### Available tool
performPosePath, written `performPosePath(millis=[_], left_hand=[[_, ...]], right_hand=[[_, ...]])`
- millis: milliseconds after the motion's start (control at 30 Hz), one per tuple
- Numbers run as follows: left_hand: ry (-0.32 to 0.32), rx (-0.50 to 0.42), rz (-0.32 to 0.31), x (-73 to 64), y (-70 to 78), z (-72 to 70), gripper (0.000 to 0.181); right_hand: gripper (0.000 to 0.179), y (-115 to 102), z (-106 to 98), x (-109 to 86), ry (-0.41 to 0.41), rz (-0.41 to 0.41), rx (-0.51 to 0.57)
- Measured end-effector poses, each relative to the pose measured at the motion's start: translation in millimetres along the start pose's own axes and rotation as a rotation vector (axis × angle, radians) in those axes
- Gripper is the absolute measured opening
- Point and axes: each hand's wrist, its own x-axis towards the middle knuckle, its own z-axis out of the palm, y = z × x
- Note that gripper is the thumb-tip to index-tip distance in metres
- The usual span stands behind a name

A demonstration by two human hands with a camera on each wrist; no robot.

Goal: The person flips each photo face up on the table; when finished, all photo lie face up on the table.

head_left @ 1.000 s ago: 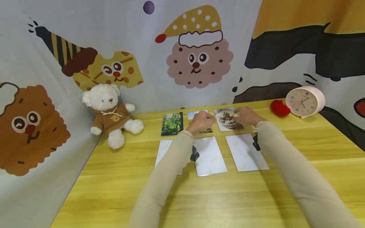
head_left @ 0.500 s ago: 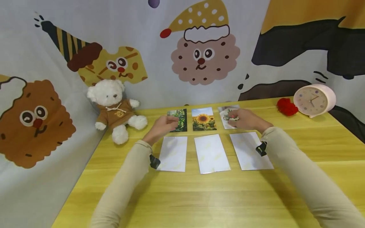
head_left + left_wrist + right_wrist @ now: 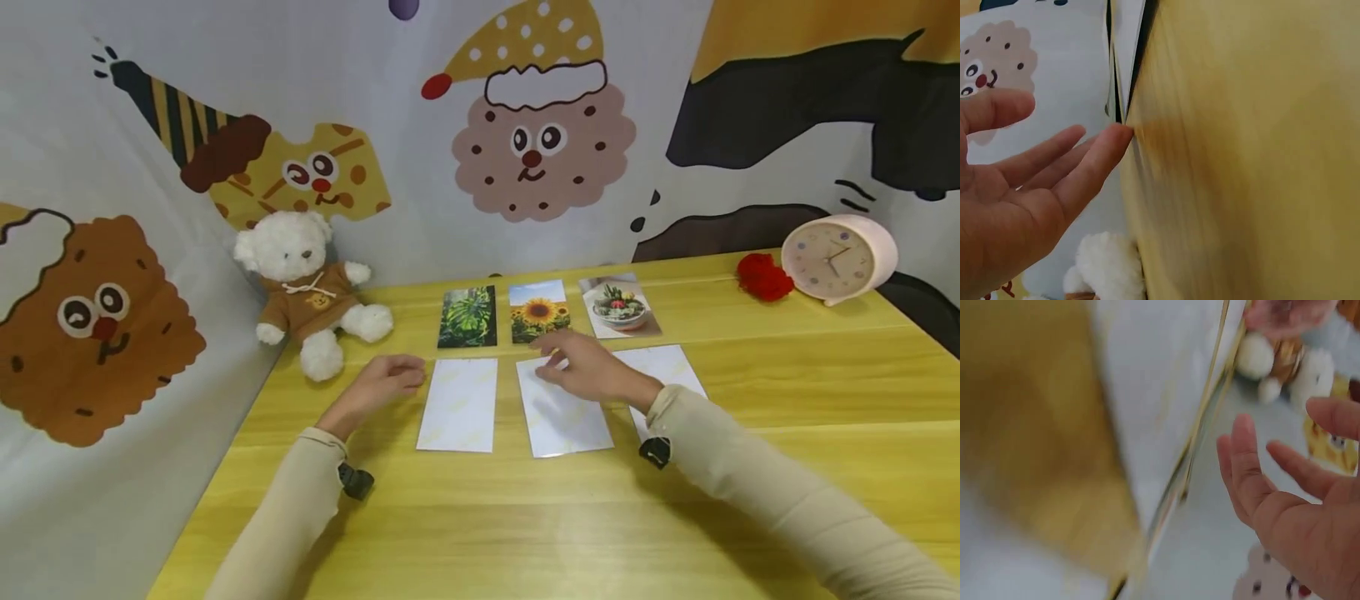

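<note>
In the head view my left hand (image 3: 377,388) hovers just left of the left white card (image 3: 457,408), holding nothing. Its fingers are loosely bent and spread in the left wrist view. My right hand (image 3: 592,368) is above the middle white card (image 3: 566,423), with thumb and fingers apart in the right wrist view and nothing between them. It hides part of that card. The right white card (image 3: 660,362) is partly covered by the right forearm. Behind them lie three photo cards: green leaves (image 3: 467,317), a sunflower (image 3: 538,312) and a potted cactus (image 3: 618,305).
A white teddy bear (image 3: 307,292) in a brown hoodie sits at the back left of the wooden table (image 3: 510,525). A red fluffy ball (image 3: 763,277) and a pink clock (image 3: 838,258) stand at the back right. A cartoon-printed cloth (image 3: 420,150) hangs behind.
My left hand has gone from the sunflower photo past the leaf photo to beside the left white card. My right hand has left the cactus photo, moving left and nearer, over the middle white card.
</note>
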Motion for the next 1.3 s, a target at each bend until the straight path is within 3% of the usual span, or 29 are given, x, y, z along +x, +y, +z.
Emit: performPosePath(millis=[133,267,533,900,1167,1300], left_hand=[[-0.054,-0.072,-0.018,-9.8,-4.7,-0.9,0.049],[-0.107,-0.084,-0.026,-20.9,-2.0,1.4,0.051],[-0.097,-0.063,-0.045,-23.5,2.5,6.5,0.048],[-0.037,-0.216,-0.054,-18.2,0.1,5.8,0.049],[-0.066,-0.220,0.027,-21.0,2.9,6.4,0.046],[-0.085,-0.215,0.064,-22.3,0.7,9.0,0.054]], right_hand=[[0.052,-25,27,-4.3,-0.046,0.026,0.154],[0.059,-46,49,-8.0,-0.099,0.084,0.248],[0.066,-64,69,-1.9,-0.064,0.157,0.256],[0.075,-71,83,6.6,-0.091,0.156,0.071],[0.071,-83,87,16.9,-0.102,0.109,-0.006],[0.068,-88,88,21.2,-0.095,0.100,-0.059]])
